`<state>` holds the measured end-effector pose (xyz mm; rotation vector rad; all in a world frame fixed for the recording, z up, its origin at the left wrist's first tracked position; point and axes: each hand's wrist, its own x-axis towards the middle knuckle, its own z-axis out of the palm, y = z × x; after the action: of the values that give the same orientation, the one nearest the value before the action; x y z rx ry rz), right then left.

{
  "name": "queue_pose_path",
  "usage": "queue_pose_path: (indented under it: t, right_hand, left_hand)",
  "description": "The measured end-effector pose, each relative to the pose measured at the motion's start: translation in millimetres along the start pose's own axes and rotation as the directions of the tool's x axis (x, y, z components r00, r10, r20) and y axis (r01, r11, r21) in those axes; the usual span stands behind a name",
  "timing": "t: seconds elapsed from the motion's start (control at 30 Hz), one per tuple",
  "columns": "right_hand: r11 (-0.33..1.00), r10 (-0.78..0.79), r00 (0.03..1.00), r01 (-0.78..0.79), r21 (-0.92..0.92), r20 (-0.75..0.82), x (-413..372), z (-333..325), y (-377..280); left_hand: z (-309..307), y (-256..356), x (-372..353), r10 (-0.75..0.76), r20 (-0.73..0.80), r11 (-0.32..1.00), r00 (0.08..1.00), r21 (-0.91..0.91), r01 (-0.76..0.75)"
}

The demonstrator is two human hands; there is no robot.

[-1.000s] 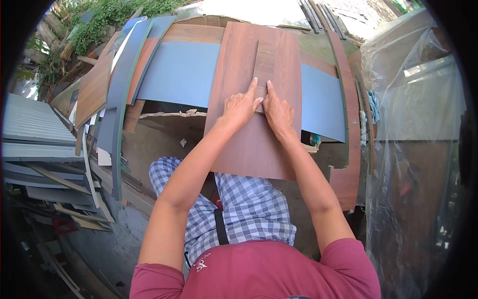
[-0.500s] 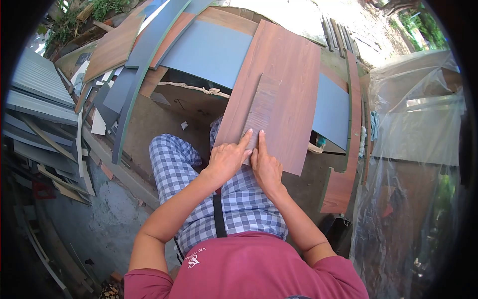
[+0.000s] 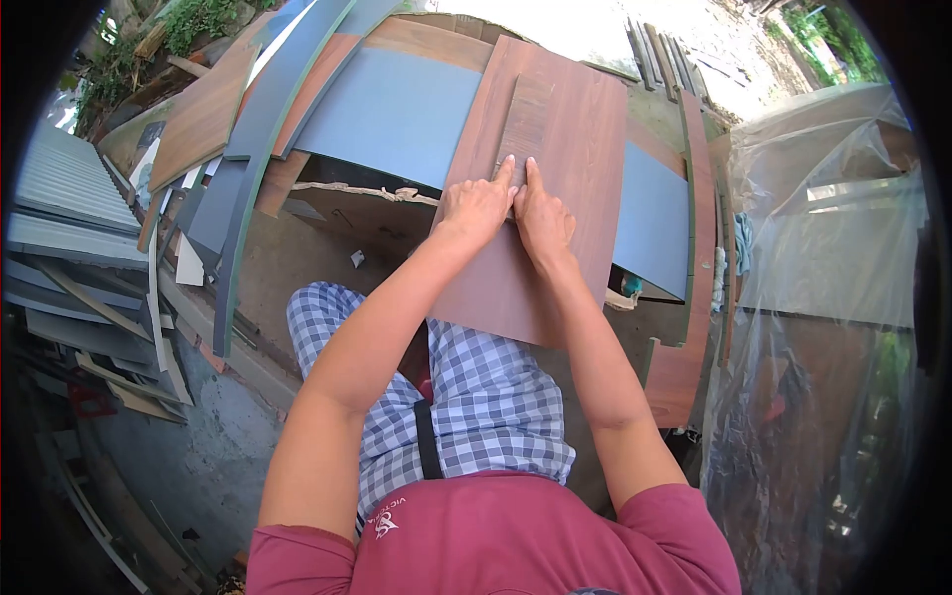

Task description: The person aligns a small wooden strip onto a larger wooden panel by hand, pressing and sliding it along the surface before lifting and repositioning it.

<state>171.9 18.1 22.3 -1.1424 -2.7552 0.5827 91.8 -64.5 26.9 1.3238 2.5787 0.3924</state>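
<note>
The narrow brown strip (image 3: 527,114) lay lengthwise on the reddish-brown panel (image 3: 585,149), over its far half; the left hand (image 3: 474,209) and right hand (image 3: 544,224) met at the strip's near end, index fingers stretched along it, other fingers curled; whether either grip pinched it, I could not tell; blue board (image 3: 392,114) showed either side of the panel
</note>
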Motion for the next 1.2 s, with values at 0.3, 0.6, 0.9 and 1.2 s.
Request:
queue_pose_path:
  t: [0.3, 0.6, 0.9, 1.2]
  right_hand:
    - [0.999, 0.038, 0.999, -0.039, 0.013, 0.012, 79, -7, 6]
    - [0.997, 0.031, 0.999, -0.032, 0.064, 0.027, 124, -11, 10]
    - [0.998, -0.046, 0.999, 0.045, 0.049, 0.021, 129, -9, 23]
    - [0.995, -0.076, 0.997, 0.078, 0.069, -0.034, 86, -7, 23]
  left_hand:
    - [0, 5, 84, -0.073, 0.056, 0.992, 0.996, 0.110, 0.066]
    - [0, 3, 133, -0.070, 0.026, 0.989, 0.997, 0.131, 0.066]
    - [2, -7, 132, 0.046, -0.028, 0.993, 0.999, 0.107, -0.043]
    - [10, -15, 101, 0.246, -0.152, 0.961, 0.957, 0.165, -0.221]
